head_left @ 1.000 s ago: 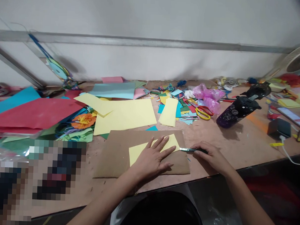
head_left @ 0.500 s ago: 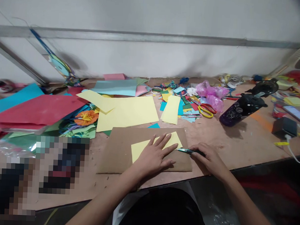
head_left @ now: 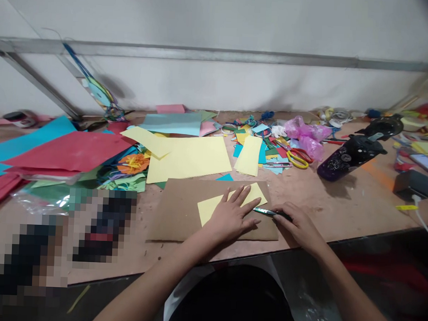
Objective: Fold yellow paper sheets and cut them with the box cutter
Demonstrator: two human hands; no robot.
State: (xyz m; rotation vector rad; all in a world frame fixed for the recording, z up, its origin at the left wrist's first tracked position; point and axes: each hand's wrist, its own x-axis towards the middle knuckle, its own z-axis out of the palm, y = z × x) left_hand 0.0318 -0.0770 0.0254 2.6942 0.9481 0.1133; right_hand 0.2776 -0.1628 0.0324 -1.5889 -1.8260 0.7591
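Note:
A small sheet of yellow paper (head_left: 209, 210) lies on a brown cardboard sheet (head_left: 176, 215) near the table's front edge. My left hand (head_left: 234, 216) rests flat across the yellow paper with its fingers spread, covering much of it. In my right hand (head_left: 296, 225) is a slim craft knife (head_left: 264, 211), silver-green at the front and dark at the handle. It lies low over the cardboard, its tip pointing left at the paper's lower edge, close to my left index finger and thumb. Whether the tip touches the paper I cannot make out.
Behind the cardboard lie a larger yellow sheet (head_left: 192, 159) and a yellow strip (head_left: 248, 155). Yellow-handled scissors (head_left: 297, 159), a pink plastic bag (head_left: 307, 134) and a dark bottle (head_left: 351, 157) stand to the right. Red paper (head_left: 72, 149) is at left.
The view has shifted slightly, so the table's things appear further right. Against the yellow paper, the knife tip has moved a little left along its lower edge. My left hand stays spread on the paper.

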